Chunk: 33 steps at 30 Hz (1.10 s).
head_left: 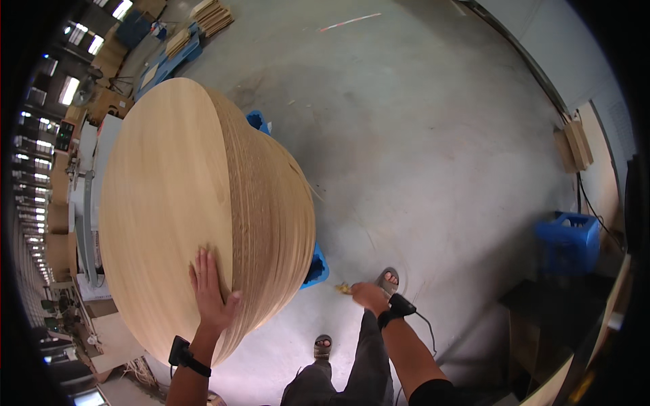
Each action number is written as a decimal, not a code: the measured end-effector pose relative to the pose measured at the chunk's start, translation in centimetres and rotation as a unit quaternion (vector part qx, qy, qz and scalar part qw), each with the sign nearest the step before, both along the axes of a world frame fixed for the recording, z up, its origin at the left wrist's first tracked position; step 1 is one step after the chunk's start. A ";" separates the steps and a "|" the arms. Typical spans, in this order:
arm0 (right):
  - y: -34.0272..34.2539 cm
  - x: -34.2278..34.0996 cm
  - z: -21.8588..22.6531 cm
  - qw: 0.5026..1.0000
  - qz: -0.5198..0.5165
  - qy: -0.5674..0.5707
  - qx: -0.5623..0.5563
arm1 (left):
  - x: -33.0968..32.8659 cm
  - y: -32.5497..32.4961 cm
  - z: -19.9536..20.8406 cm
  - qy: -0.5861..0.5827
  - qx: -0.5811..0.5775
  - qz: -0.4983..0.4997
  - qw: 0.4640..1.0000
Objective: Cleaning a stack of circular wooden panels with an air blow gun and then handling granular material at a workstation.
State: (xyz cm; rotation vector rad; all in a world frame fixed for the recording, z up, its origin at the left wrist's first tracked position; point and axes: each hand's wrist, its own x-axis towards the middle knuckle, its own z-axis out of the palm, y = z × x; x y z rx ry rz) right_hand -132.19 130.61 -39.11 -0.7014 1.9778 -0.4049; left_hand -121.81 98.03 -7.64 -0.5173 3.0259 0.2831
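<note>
A tall stack of thin wooden sheets (166, 189) stands at my left, its smooth pale top sheet bent by the lens. My left hand (214, 292) lies flat on that top sheet near its right edge, with the fingers stretched out and the thumb to the side. Out over the floor, to the right of the stack, my right hand (369, 298) is closed round a small yellowish thing (343, 288). Its kind is too small and blurred to tell. Each wrist wears a black strap with a small device.
A blue pallet (316, 267) shows beneath the stack. Beyond it, more boards (211, 17) lie stacked near another blue pallet (169, 61). A blue plastic stool (569, 240) stands at the right beside a dark box-like unit (535, 325). Cables hang near the right wall.
</note>
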 end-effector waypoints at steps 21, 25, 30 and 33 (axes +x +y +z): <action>-17.7 -21.3 47.2 0.882 0.365 0.242 -0.176 | -2.0 -0.8 -0.9 0.108 0.021 0.424 0.899; -26.6 -26.2 46.5 0.844 0.406 0.276 -0.217 | -2.8 -0.4 0.6 0.093 0.035 0.437 0.894; -38.3 -39.3 44.1 0.900 0.174 0.339 -0.210 | -3.7 -0.9 0.7 0.087 0.062 0.454 0.885; -39.8 -46.5 41.2 0.897 0.106 0.345 -0.257 | -3.3 -0.3 -0.6 0.088 0.032 0.447 0.890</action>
